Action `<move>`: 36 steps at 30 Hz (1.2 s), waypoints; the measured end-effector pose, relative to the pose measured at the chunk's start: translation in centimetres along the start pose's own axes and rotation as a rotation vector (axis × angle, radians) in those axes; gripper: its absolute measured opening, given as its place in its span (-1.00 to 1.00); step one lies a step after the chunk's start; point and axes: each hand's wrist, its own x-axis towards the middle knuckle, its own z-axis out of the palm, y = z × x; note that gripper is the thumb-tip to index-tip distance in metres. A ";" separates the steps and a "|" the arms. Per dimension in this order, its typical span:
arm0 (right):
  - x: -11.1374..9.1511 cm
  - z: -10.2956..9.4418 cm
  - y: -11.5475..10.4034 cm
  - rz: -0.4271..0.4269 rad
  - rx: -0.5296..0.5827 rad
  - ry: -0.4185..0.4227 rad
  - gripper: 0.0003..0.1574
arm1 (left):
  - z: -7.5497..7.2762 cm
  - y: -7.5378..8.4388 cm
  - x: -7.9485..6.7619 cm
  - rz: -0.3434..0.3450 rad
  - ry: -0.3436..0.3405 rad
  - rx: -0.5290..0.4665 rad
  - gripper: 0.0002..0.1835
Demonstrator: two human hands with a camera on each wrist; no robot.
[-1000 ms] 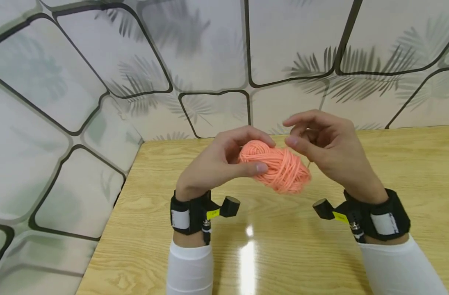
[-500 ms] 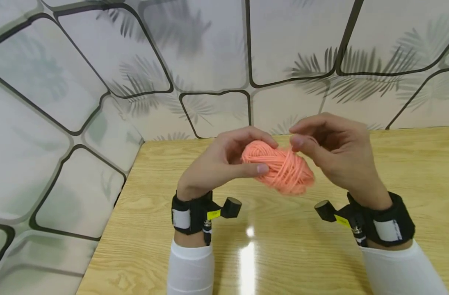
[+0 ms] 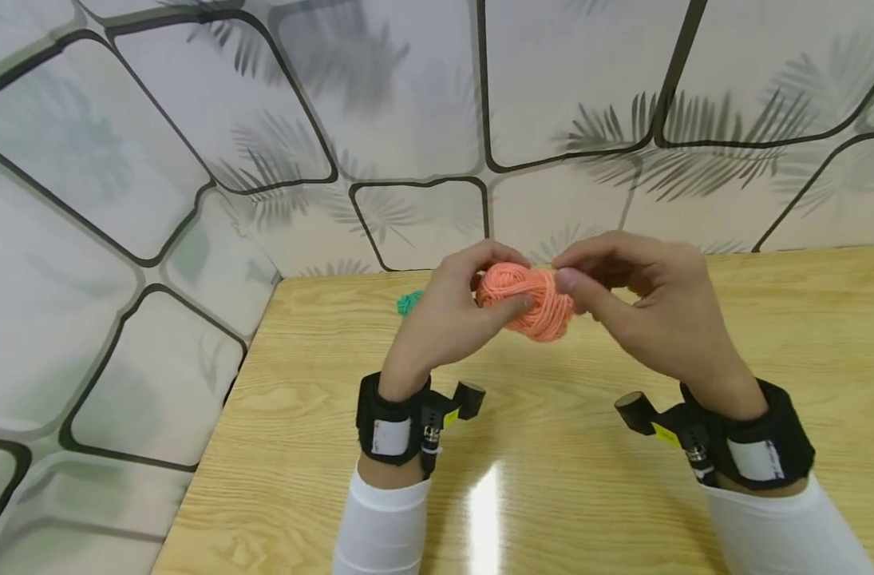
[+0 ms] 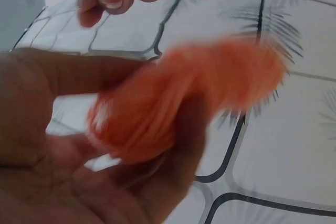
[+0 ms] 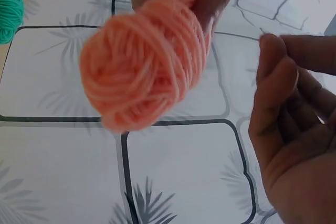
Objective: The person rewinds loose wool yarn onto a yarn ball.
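Note:
A ball of coral-pink yarn is held off the table by my left hand, its thumb across the near side and its fingers behind. The left wrist view shows this yarn ball blurred. My right hand is at the ball's right end, thumb and index fingertips together as they pinch the yarn strand; the strand itself is mostly hidden at the fingertips. From the right wrist, the wound end of the pink ball appears beside the pinching right hand.
A small green ball of yarn lies on the wooden table near its back edge, partly behind my left hand. Behind the table stands a wall with a stone-and-leaf pattern, which also runs along the left side.
My left hand has shifted right and turned the pink ball, uncovering the green yarn behind it. My right hand has moved slightly down and right, its thumb and index fingertips drawing together.

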 end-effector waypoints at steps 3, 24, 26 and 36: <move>0.2 -0.1 1.1 0.064 -0.032 0.033 -0.66 | -0.1 0.0 0.0 -0.028 -0.130 -0.079 -0.70; -1.8 1.9 13.8 0.836 0.042 -0.515 -0.02 | 3.5 -8.8 3.2 -0.514 -0.037 0.021 -0.40; -2.3 2.1 13.9 0.820 -0.088 -0.533 0.02 | 4.0 -9.3 3.2 -0.541 -0.064 0.079 -0.37; -1.7 -1.7 8.9 0.502 -0.574 -0.123 -0.02 | -1.0 -3.7 0.5 -0.016 0.463 0.676 -0.44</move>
